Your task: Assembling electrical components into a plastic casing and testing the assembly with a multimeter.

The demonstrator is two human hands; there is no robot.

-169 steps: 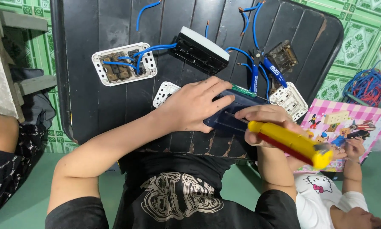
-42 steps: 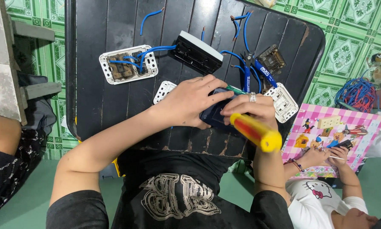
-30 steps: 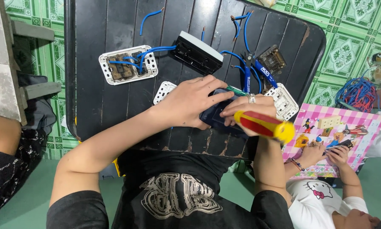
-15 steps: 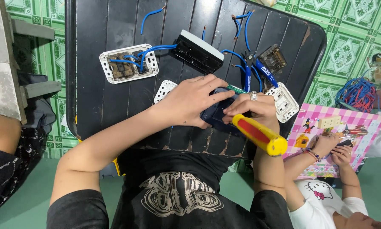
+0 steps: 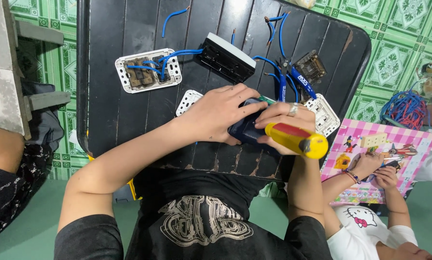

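1. A white socket frame (image 5: 148, 71) lies face-up on the left part of the black slatted table (image 5: 105, 120). Its brown inner parts are exposed, and short blue wires (image 5: 170, 57) loop out of it toward the middle.
2. Just right of it sits a black-backed switch unit (image 5: 225, 58) with a white edge, tilted on the slats. A small white perforated plate (image 5: 188, 102) lies below it, partly under the left hand.
3. The left hand (image 5: 220, 115) reaches in from the lower left, forearm crossing the table edge. Its palm faces down and its fingers are curled together, clamped over the top of a dark blue box-shaped part (image 5: 248, 130). That part sits near the front edge of the table, at the middle, between the 2 hands. Only its lower right corner shows, smooth and dark; the rest is hidden.
4. The right hand (image 5: 285, 126) comes up from below, a ring on 1 finger. Its fingers are wrapped tight round a screwdriver (image 5: 295, 138) with a red and yellow handle. The handle's yellow butt points to the lower right, and the shaft runs toward the dark blue part.
5. Further right lie another white socket plate (image 5: 324, 114) and blue-handled pliers (image 5: 293, 84).
6. At the far right, another person's small hands (image 5: 377, 168) rest on a pink chequered toy board (image 5: 394, 144) beside the table.
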